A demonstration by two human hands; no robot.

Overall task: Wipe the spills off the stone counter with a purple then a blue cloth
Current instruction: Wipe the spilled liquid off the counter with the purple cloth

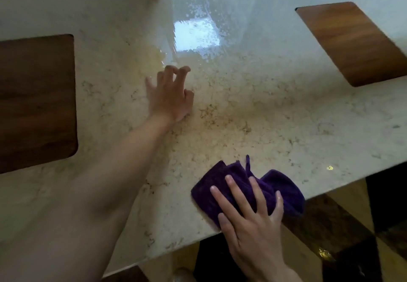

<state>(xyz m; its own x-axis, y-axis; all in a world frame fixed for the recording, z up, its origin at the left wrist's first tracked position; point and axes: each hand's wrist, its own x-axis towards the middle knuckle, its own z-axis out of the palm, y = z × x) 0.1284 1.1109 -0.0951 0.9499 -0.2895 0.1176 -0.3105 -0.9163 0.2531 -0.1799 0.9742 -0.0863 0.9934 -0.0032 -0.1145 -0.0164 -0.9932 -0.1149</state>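
Observation:
A crumpled purple cloth [279,187] lies on the beige stone counter [253,114] near its front edge. My right hand [251,222] presses flat on the cloth with fingers spread and straight. My left hand [169,96] is stretched out over the middle of the counter, its heel on the stone and its fingers loosely bent, holding nothing. Wet spill droplets [198,37] glisten just beyond the left hand, in the window's reflection. No blue cloth is in view.
A dark wooden inset panel [37,101] sits in the counter at the left, and another wooden inset panel [352,41] at the far right. The counter's front edge runs diagonally at the lower right, with patterned floor [330,226] below.

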